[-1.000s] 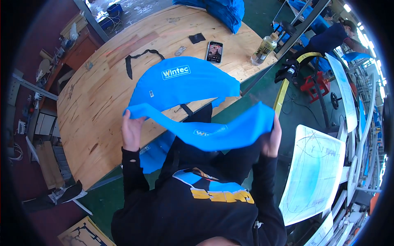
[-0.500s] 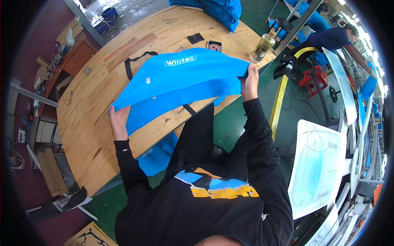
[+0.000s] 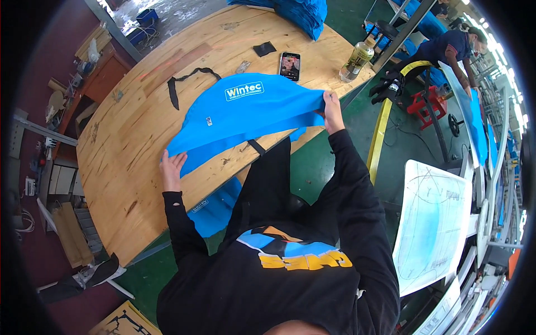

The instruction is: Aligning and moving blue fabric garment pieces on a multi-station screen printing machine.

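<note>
A blue fabric cover (image 3: 223,120) with a white printed mark and a small tag spans the space between my hands over the wooden table (image 3: 128,167). Its left corner is gripped by my left hand (image 3: 172,167), thumb on the near side. At the opposite corner, my right hand (image 3: 333,111) pinches the edge near the table's right side. The near edge sags a little, and a lower blue layer shows beneath it. A black strap (image 3: 256,147) hangs over the table's near edge. Below that edge, more blue fabric (image 3: 215,209) hangs by my legs.
Beyond the cover lie a phone (image 3: 290,66), a black patch (image 3: 264,49), a black strip (image 3: 192,75) and a bottle (image 3: 357,60). A blue fabric stack (image 3: 304,15) sits at the far edge. To the right are a white patterned board (image 3: 432,229) and a person (image 3: 446,47) handling blue fabric.
The cover has come down closer to the table and its upper part lies flatter. My left hand has shifted right and slightly lower; my right hand has moved slightly left. The phone shows more fully.
</note>
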Motion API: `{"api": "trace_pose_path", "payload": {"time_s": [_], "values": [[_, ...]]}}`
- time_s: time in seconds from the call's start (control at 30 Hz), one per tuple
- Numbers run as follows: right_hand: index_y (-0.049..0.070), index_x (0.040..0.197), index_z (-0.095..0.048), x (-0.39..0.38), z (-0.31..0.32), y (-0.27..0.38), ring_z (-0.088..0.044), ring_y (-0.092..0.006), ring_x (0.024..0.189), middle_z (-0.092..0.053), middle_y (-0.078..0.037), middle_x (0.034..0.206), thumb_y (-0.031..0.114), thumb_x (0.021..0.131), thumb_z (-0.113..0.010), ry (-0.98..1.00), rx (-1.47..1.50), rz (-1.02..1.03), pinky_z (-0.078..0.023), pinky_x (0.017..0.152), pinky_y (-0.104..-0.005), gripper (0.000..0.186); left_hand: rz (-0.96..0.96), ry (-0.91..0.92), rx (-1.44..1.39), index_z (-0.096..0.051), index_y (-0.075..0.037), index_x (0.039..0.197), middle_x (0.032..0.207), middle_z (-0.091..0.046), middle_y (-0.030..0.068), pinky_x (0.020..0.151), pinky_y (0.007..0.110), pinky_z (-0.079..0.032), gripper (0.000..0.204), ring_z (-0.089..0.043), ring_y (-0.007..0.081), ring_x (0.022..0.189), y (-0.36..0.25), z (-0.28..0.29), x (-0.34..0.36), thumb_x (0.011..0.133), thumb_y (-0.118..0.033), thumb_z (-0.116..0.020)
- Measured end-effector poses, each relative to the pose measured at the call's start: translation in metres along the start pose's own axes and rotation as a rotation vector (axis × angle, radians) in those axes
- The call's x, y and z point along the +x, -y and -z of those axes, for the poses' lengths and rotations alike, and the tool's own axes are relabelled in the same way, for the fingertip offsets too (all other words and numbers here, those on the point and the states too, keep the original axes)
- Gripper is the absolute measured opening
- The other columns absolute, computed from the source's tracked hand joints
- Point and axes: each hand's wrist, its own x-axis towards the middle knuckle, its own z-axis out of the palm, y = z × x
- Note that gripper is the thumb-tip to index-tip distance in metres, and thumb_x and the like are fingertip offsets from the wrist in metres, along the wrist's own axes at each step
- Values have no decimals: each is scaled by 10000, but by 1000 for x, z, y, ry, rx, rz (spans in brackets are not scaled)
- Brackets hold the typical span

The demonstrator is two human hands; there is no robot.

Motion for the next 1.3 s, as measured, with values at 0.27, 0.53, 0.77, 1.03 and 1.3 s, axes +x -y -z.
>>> {"api": "trace_pose_path", "payload": {"time_s": [0.27,0.53,0.77,1.03,1.3], "values": [[81,1010,-501,-67,-32,110,-606,-182,883,-581,-66,944,217,1002,-417,233,360,241,-524,753,-380,160,-91,141,-497,-554,8,1114,1136,-599,132,952,365,-472,349,-568,231,1078,-75,7,-25,970,-301,-478],[65,1017,-511,-23,-47,95,-600,-180,869,-579,-66,926,226,993,-422,278,301,167,-510,767,-364,186,-126,203,-514,-551,0,1126,1153,-596,115,953,360,-467,319,-561,214,1077,-96,16,-8,973,-272,-484],[70,993,-508,-8,-66,116,-596,-173,854,-588,-63,954,241,1004,-413,298,323,289,-500,789,-370,196,-237,91,-473,-519,37,1146,1198,-552,165,1011,390,-426,390,-515,269,1137,-106,9,1,963,-306,-489],[64,1053,-475,6,-13,2,-549,-188,906,-515,-64,987,268,987,-439,145,16,-49,-578,686,-395,217,28,-1,-263,-480,68,1156,1205,-534,198,1031,393,-421,446,-515,295,1162,-10,38,-5,957,-331,-476],[44,1078,-464,1,-2,-15,-580,-185,899,-529,-97,1022,182,968,-482,68,-48,-35,-600,642,-353,177,140,15,-164,-459,85,1131,1202,-534,262,971,375,-480,444,-555,309,1144,15,42,-17,957,-323,-476]]}}
